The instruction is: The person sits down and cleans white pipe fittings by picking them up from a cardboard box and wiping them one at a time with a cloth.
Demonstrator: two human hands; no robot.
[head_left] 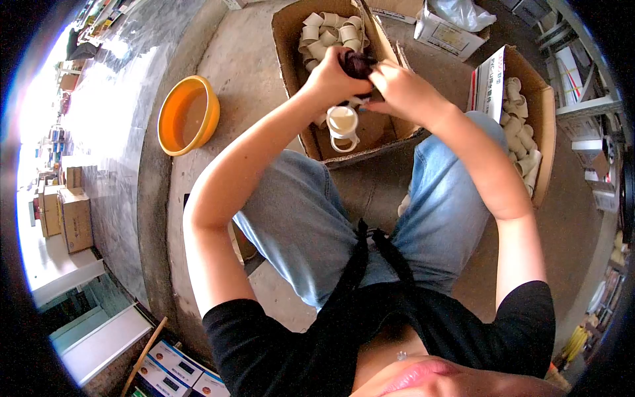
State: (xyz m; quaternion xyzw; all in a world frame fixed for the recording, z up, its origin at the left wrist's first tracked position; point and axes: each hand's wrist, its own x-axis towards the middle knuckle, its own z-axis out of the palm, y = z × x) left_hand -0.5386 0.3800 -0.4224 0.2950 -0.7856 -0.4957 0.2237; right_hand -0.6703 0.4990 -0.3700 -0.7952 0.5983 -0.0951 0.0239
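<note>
Both hands meet over the near part of an open cardboard box (pixel 286 59). My left hand (pixel 335 78) is closed around a dark, crumpled cloth-like bundle (pixel 358 64). From the other side, my right hand (pixel 402 91) pinches the same bundle with bent fingers. Just below the hands is a white plastic pipe fitting (pixel 343 120) with a round opening and a ring-like part; whether the fingers touch it is hidden. Several cream pipe fittings (pixel 327 33) are heaped at the far end of the box.
An orange basin (pixel 210 109) stands on the floor to the left. On the right, another cardboard box (pixel 545 126) holds several pipe fittings. A white carton (pixel 444 36) with a plastic bag (pixel 463 12) is behind. Shelves (pixel 589 106) line the right side.
</note>
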